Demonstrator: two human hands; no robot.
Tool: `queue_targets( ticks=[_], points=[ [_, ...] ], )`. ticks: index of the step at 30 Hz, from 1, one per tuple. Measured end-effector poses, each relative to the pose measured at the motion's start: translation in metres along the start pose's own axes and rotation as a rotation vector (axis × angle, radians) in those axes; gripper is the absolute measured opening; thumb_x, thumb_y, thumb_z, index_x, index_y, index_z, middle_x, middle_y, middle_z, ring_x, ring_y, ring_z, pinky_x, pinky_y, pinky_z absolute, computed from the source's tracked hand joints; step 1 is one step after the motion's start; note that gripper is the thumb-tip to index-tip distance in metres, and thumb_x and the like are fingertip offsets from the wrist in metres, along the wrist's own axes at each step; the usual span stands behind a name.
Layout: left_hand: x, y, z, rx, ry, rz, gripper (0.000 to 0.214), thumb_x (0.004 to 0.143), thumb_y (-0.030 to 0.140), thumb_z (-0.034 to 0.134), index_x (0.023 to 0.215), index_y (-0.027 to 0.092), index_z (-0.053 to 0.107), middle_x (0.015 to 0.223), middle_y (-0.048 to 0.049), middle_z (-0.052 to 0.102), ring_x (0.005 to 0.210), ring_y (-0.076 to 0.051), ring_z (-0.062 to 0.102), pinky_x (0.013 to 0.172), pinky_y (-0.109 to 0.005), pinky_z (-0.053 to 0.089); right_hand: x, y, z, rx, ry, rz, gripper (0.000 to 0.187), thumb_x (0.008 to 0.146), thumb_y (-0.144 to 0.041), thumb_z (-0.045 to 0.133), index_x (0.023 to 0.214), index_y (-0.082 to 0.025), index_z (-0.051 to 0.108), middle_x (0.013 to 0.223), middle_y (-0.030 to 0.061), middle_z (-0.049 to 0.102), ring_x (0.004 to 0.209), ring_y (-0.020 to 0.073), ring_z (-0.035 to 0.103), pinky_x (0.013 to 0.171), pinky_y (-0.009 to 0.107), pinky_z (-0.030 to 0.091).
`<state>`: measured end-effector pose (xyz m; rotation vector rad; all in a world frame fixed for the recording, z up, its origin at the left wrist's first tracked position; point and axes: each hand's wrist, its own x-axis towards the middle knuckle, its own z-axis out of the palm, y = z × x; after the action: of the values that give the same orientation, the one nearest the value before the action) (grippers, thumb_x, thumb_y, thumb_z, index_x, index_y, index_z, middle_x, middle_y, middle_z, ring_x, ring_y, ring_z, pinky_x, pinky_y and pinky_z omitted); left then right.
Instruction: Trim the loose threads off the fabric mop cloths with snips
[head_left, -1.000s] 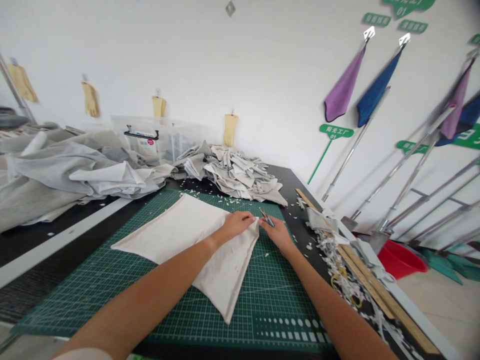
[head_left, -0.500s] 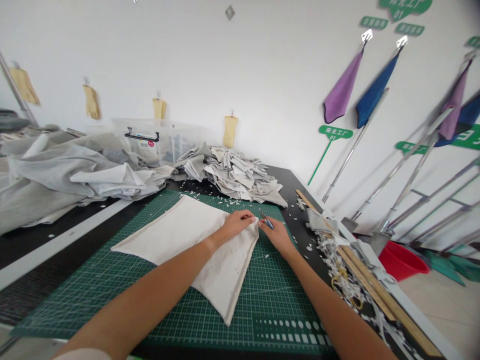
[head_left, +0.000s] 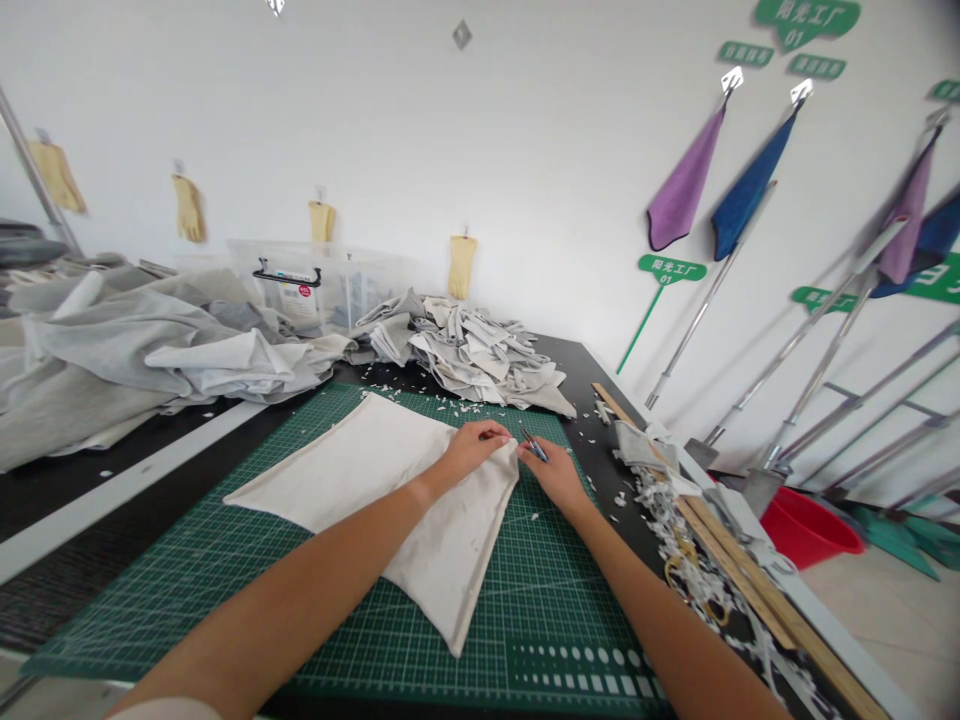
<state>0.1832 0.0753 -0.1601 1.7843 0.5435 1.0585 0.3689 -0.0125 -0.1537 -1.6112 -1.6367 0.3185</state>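
A white fabric piece (head_left: 360, 455) with stitched, seamed edges lies across the green cutting mat (head_left: 262, 570), its near corner pointing toward me. My left hand (head_left: 474, 448) is closed on its right-hand corner, thumb and finger pinching the cloth. Opposite it, my right hand (head_left: 556, 474) is closed around a small slim tool, apparently thread snips (head_left: 534, 445), with its metal tip pointing up and left. The right fingertips touch or nearly touch the same corner; exact contact is too small to tell.
Heaps of grey and off-white cloth (head_left: 180, 340) lie at the left and back (head_left: 480, 350), before a clear plastic box (head_left: 292, 285). Scraps (head_left: 667, 515), yellow-handled scissors (head_left: 679, 575) and wooden rulers (head_left: 739, 570) line the right edge. A red basin (head_left: 810, 525) stands beyond.
The whole view has shifted very slightly. Both hands keep their grip at the fabric corner, with hardly any visible movement.
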Motion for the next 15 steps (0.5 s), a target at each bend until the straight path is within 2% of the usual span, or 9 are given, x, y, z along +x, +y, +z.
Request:
queue_targets(
  ticks=[3,8,11,15],
  points=[
    [0.001,-0.0019,0.0001,0.085,-0.02,-0.01,0.025,0.085,0.035,0.064,0.095,0.017,0.077,0.095,-0.0062,0.076,0.09,-0.02,0.067,0.083,-0.029,0.049,-0.0003,-0.0006,0.0005,-0.01,0.007,-0.002,0.025,0.09,-0.042,0.056,0.085,-0.022,0.069,0.076,-0.0015,0.066,0.07,0.0167,0.057,0.065,0.026,0.038],
    [-0.0002,0.001,0.0013,0.297,-0.026,-0.061,0.031,0.086,0.045,0.061,0.096,0.02,0.078,0.094,-0.0049,0.076,0.089,-0.021,0.068,0.081,-0.029,0.049,-0.0013,-0.0033,-0.0001,-0.016,0.013,0.002,0.025,0.09,-0.042,0.056,0.084,-0.022,0.068,0.073,-0.0019,0.065,0.068,0.0166,0.056,0.063,0.026,0.037],
    [-0.0006,0.0018,0.0021,0.436,-0.004,-0.057,0.032,0.086,0.047,0.06,0.094,0.022,0.079,0.097,-0.0048,0.076,0.094,-0.022,0.067,0.086,-0.03,0.048,-0.0016,-0.0046,-0.0005,-0.022,0.02,-0.006,0.025,0.09,-0.042,0.055,0.083,-0.022,0.068,0.073,-0.0016,0.065,0.069,0.0167,0.056,0.063,0.026,0.037],
    [-0.0005,0.0004,0.0017,0.395,-0.013,-0.042,0.028,0.087,0.043,0.059,0.094,0.022,0.077,0.095,-0.0033,0.076,0.091,-0.021,0.066,0.084,-0.028,0.048,-0.0015,-0.0055,-0.0007,-0.026,0.012,-0.008,0.025,0.09,-0.042,0.055,0.084,-0.022,0.068,0.074,-0.0018,0.066,0.07,0.0168,0.058,0.064,0.026,0.038]
  ],
)
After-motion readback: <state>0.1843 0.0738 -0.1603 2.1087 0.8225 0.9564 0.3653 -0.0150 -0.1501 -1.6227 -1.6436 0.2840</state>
